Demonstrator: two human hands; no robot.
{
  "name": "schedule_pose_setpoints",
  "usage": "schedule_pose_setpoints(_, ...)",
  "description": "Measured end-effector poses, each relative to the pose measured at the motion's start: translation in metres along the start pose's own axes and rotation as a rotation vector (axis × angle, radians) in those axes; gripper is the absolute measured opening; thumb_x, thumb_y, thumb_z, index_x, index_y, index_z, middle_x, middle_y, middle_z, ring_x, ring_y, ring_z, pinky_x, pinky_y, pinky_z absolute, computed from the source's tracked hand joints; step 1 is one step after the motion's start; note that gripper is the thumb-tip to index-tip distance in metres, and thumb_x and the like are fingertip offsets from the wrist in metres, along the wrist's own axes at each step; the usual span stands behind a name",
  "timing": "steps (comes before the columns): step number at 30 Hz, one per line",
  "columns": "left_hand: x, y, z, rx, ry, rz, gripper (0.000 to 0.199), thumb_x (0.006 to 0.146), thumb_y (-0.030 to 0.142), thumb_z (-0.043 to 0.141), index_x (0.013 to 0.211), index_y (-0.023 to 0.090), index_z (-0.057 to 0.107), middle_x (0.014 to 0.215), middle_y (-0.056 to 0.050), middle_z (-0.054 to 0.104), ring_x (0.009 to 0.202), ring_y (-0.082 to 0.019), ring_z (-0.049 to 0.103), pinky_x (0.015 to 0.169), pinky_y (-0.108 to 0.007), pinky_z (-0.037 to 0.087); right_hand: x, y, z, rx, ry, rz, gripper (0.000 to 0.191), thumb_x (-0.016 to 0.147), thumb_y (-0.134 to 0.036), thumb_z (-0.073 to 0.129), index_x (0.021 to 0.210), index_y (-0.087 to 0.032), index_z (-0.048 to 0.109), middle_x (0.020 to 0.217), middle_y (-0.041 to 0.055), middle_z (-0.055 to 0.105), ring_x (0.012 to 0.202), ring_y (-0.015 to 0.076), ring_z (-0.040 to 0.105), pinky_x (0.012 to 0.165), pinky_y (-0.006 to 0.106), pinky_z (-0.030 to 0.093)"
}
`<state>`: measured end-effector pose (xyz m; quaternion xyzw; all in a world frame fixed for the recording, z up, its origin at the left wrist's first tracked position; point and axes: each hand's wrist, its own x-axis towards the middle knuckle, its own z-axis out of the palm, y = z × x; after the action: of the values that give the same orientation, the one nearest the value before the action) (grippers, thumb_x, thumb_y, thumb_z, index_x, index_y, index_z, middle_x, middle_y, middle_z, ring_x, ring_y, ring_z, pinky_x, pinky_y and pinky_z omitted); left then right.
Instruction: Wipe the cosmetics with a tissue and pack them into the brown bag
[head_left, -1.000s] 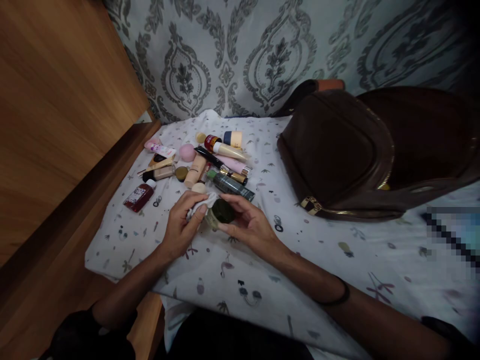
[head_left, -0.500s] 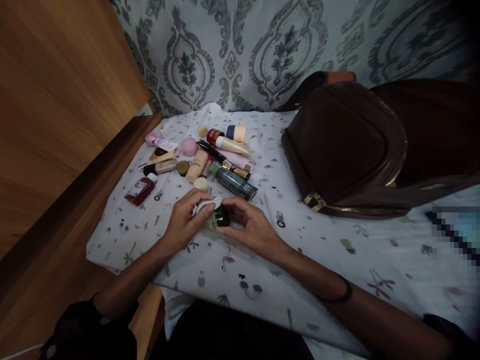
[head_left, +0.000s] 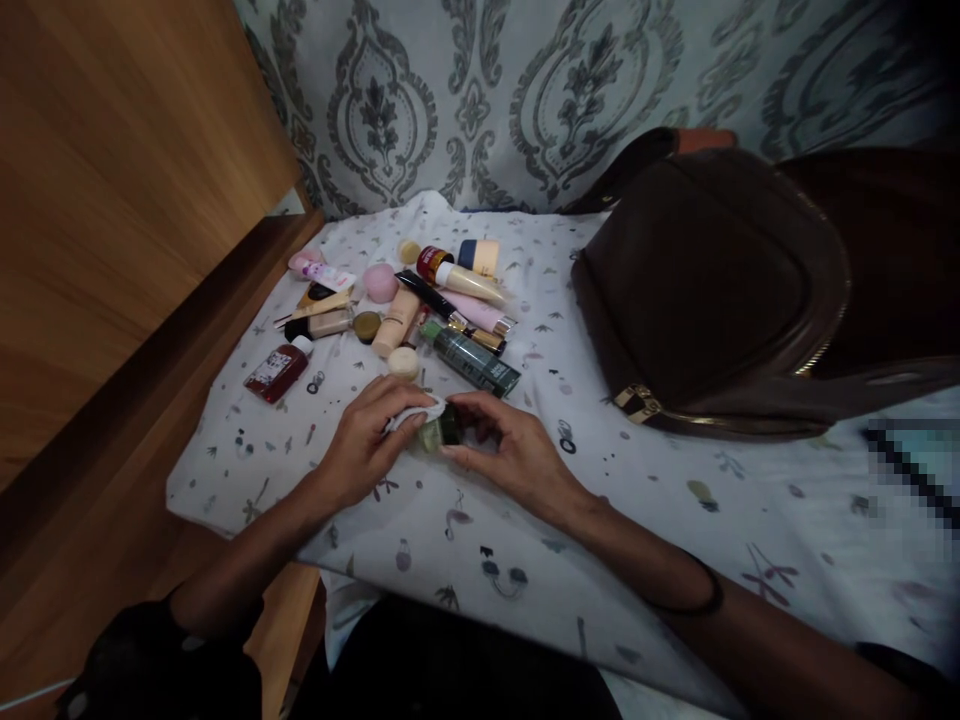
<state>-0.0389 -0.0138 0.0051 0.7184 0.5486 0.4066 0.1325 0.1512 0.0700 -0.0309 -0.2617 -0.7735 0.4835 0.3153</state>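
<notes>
- We hold a small jar (head_left: 432,436) between our two hands, above the near part of the patterned sheet (head_left: 630,530), with its dark end (head_left: 450,425) facing our right side.
- Our left hand (head_left: 366,440) pinches a white cloth (head_left: 412,409) between thumb and fingers, and the cloth lies against the jar's paler end.
- Our right hand (head_left: 525,455) grips the dark end, thumb below and fingertips above, the fingers curved with a gap behind them; we cannot tell how firm that grip is.
- The step in hand looks like wiping the jar with the cloth, though we cannot tell whether cloth and glass are moving against each other.
- Just beyond our fingers lie a cream round container (head_left: 403,363) and a green bottle (head_left: 474,360), with a peach tube (head_left: 396,322) farther back.
- A red bottle (head_left: 277,372) lies apart on our left, and a brown bag (head_left: 697,290) rests on our right.
- From here, the next move seems to call for a steady right-hand hold, loose left fingers around the cloth, and care near the green bottle.
</notes>
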Motion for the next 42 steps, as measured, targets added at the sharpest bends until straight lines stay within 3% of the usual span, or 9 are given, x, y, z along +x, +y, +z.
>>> schedule_pose_setpoints(7, -0.008, 0.01, -0.006, 0.187, -0.023, 0.196, 0.021, 0.096, 0.016, 0.054, 0.113, 0.022, 0.065, 0.102, -0.007, 0.064, 0.096, -0.019, 0.06, 0.08, -0.033, 0.052, -0.002, -0.001, 0.0, 0.003, -0.008, -0.014, 0.04, 0.082, -0.03, 0.073, 0.12, -0.025, 0.065, 0.111, 0.006, 0.071, 0.098, 0.0232, 0.067, 0.088, 0.041, 0.055)
schedule_pose_setpoints(13, -0.017, 0.017, -0.004, 0.291, -0.044, 0.25, 0.026, 0.095, 0.012, 0.053, 0.117, 0.022, 0.064, 0.104, -0.007, 0.064, 0.094, -0.019, 0.059, 0.078, -0.032, 0.053, -0.002, 0.002, 0.0, 0.023, -0.015, -0.031, 0.04, 0.081, -0.022, 0.072, 0.119, -0.026, 0.063, 0.111, 0.0043, 0.07, 0.097, 0.0215, 0.067, 0.088, 0.041, 0.056)
schedule_pose_setpoints(17, -0.015, 0.012, -0.001, 0.248, 0.019, 0.203, 0.022, 0.096, 0.015, 0.053, 0.115, 0.02, 0.065, 0.105, -0.009, 0.06, 0.096, -0.019, 0.06, 0.078, -0.031, 0.053, -0.001, 0.005, 0.0, 0.065, -0.032, -0.073, 0.041, 0.08, -0.024, 0.075, 0.12, -0.026, 0.063, 0.108, 0.0057, 0.066, 0.097, 0.0216, 0.066, 0.088, 0.041, 0.057)
schedule_pose_setpoints(26, -0.004, -0.006, -0.001, -0.005, -0.001, -0.033, 0.019, 0.097, 0.022, 0.056, 0.109, 0.022, 0.07, 0.098, -0.006, 0.062, 0.097, -0.019, 0.062, 0.085, -0.033, 0.052, 0.002, 0.003, -0.008, 0.132, -0.115, -0.107, 0.037, 0.081, -0.036, 0.078, 0.115, -0.027, 0.066, 0.111, 0.006, 0.064, 0.105, 0.0222, 0.064, 0.094, 0.043, 0.056)
schedule_pose_setpoints(30, -0.009, -0.005, 0.002, 0.005, -0.011, -0.031, 0.02, 0.097, 0.021, 0.055, 0.111, 0.023, 0.07, 0.098, -0.005, 0.061, 0.095, -0.018, 0.061, 0.084, -0.032, 0.052, 0.0, 0.001, -0.009, 0.172, -0.119, -0.052, 0.034, 0.085, -0.037, 0.073, 0.118, -0.026, 0.066, 0.112, 0.0058, 0.065, 0.105, 0.021, 0.066, 0.096, 0.043, 0.056)
schedule_pose_setpoints(35, -0.014, 0.003, 0.002, 0.071, -0.019, 0.054, 0.023, 0.098, 0.02, 0.053, 0.117, 0.022, 0.066, 0.103, -0.006, 0.059, 0.098, -0.017, 0.06, 0.084, -0.032, 0.052, -0.004, 0.002, -0.014, 0.103, -0.128, -0.042, 0.044, 0.077, -0.04, 0.08, 0.118, -0.024, 0.069, 0.121, 0.0081, 0.062, 0.11, 0.0233, 0.064, 0.098, 0.044, 0.055)
schedule_pose_setpoints(42, -0.015, 0.003, 0.006, 0.082, -0.082, 0.042, 0.022, 0.099, 0.019, 0.05, 0.114, 0.021, 0.066, 0.1, -0.006, 0.059, 0.095, -0.017, 0.061, 0.082, -0.032, 0.052, -0.012, -0.003, -0.022, 0.071, -0.182, -0.017, 0.042, 0.074, -0.038, 0.083, 0.111, -0.025, 0.067, 0.109, 0.0051, 0.069, 0.099, 0.0228, 0.066, 0.088, 0.042, 0.057)
